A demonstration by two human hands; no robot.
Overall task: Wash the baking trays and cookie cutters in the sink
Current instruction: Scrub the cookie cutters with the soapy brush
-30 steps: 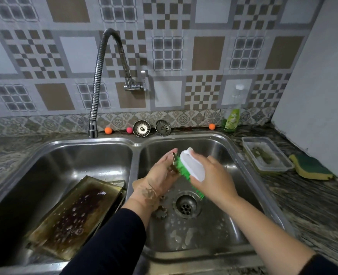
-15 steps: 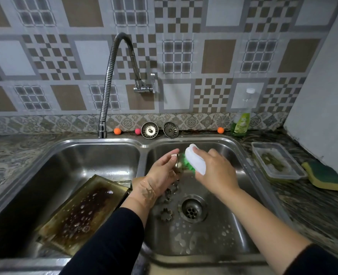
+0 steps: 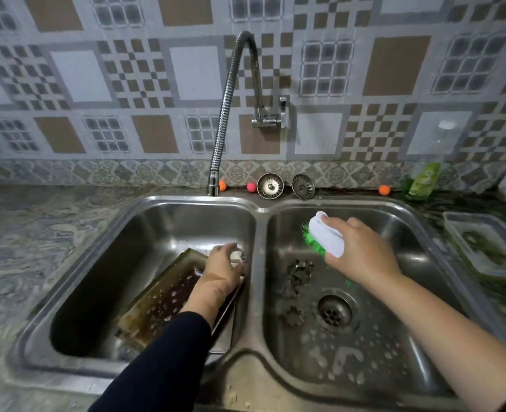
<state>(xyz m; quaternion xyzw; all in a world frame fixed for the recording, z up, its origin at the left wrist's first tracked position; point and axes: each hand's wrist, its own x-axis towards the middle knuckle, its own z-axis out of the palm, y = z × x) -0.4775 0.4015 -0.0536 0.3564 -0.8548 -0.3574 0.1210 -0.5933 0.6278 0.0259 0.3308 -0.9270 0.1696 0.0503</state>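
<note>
No writing is legible; your right hand grips the brush above the drain, cookie cutters just left of it, while your left hand pinches something blurred over the baking tray far left.

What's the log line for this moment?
left hand: over stained metal baking tray, left basin | right hand: grips white green-bristled scrub brush
</note>
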